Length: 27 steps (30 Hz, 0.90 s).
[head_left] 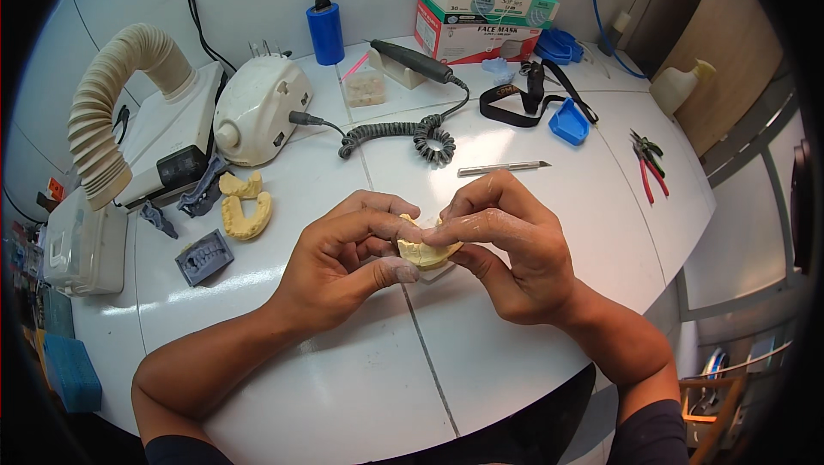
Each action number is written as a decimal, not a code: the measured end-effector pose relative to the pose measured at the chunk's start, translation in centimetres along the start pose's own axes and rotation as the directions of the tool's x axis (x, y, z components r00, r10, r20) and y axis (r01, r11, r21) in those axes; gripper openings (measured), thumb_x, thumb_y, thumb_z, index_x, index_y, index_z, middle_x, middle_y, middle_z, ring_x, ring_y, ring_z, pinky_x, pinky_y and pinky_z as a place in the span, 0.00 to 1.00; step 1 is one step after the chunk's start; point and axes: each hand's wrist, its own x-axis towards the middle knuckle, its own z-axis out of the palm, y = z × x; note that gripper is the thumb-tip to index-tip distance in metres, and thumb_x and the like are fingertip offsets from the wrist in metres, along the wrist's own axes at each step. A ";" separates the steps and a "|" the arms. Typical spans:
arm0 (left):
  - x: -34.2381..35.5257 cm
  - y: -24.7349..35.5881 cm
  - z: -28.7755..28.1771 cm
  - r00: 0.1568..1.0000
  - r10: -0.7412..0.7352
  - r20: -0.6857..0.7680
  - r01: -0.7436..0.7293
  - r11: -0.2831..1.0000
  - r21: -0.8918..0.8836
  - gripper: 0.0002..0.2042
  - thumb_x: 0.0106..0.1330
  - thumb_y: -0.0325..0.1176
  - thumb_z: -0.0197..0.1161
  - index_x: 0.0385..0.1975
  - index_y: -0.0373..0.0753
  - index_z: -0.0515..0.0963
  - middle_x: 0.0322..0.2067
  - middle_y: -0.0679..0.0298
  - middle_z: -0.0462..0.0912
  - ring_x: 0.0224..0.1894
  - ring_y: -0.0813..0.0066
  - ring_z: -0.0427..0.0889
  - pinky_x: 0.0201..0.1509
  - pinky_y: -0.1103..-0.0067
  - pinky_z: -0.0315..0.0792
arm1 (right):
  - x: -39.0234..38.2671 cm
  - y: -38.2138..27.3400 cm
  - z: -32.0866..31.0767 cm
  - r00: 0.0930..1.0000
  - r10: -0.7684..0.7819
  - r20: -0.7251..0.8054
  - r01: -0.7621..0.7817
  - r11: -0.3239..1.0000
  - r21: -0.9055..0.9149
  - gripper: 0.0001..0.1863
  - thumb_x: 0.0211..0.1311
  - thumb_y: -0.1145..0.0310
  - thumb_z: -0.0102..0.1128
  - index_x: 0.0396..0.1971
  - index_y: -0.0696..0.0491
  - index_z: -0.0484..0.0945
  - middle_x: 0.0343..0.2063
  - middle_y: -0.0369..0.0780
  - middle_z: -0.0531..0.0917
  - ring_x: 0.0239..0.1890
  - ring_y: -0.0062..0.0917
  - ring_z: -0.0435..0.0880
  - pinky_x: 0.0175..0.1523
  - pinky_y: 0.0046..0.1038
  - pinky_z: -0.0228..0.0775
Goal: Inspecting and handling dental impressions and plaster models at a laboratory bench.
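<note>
I'm seeing left hand [339, 263] and right hand [515, 255] pinching yellow dental cast [421, 255] between them | silver knife [506, 168] is lying just beyond grip | tabletop [343, 379] is giving room nearer, toward its front edge

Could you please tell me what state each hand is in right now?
Left hand: closed, holding the yellow plaster model.
Right hand: closed, holding the same model.

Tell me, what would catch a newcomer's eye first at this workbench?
Probably the pale yellow dental cast at the centre, held by the left hand and the right hand together. Next might be the ribbed beige hose arching at the upper left, then the black handpiece with its coiled cord, towards the back of the white table.
</note>
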 end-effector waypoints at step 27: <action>0.0 -0.3 -0.1 0.990 0.136 -0.021 -0.130 0.974 0.183 0.22 0.62 0.20 0.75 0.56 0.37 0.81 0.67 0.53 0.68 0.65 0.68 0.76 0.64 0.71 0.78 | 0.1 0.9 0.0 0.997 -0.069 -0.024 0.068 0.996 -0.051 0.18 0.49 0.84 0.76 0.41 0.53 0.90 0.40 0.40 0.82 0.41 0.28 0.86 0.44 0.28 0.83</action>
